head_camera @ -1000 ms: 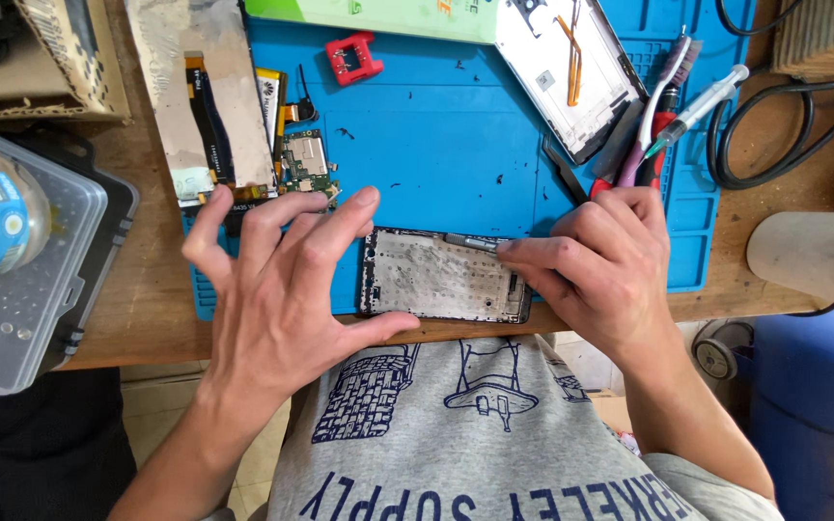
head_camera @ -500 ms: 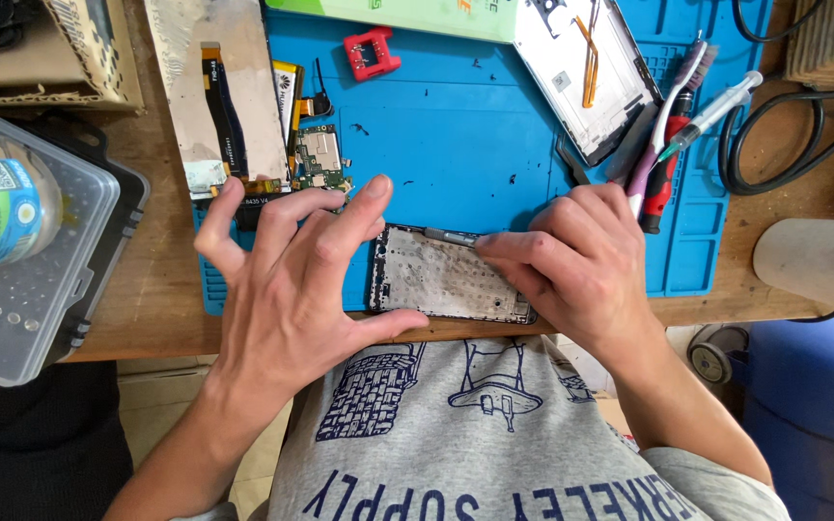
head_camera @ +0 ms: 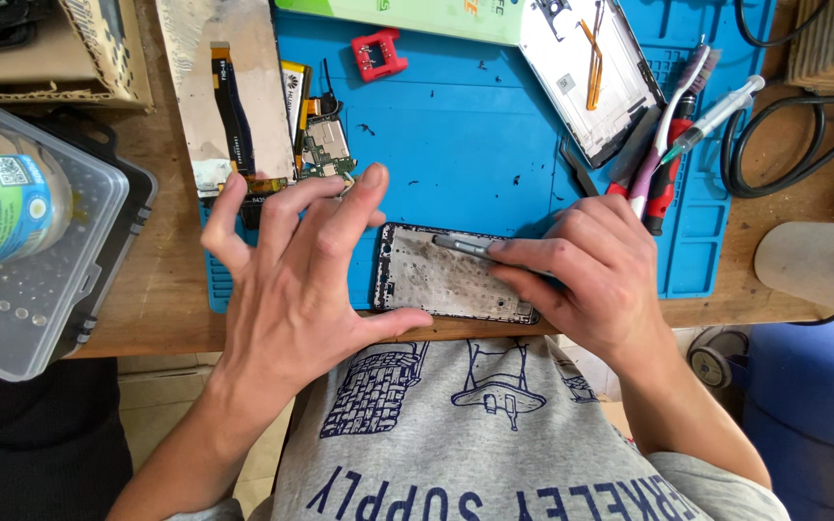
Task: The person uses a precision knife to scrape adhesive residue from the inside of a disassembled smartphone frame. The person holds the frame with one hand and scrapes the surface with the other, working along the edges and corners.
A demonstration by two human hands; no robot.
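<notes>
Left hand [head_camera: 306, 280] splayed flat — right hand [head_camera: 586, 275] curled, fingers pinched.

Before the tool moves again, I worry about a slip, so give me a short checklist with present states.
1. Phone frame lies flat on the blue mat: ok.
2. Left hand steadies the frame's left edge, thumb along its lower edge: ok.
3. Right hand pinches the metal tool: ok.
4. Tool tip on the frame's upper edge: ok.
5. Left fingers out of the tool's path: cannot tell.
6. Circuit board set apart from the frame: ok.
</notes>
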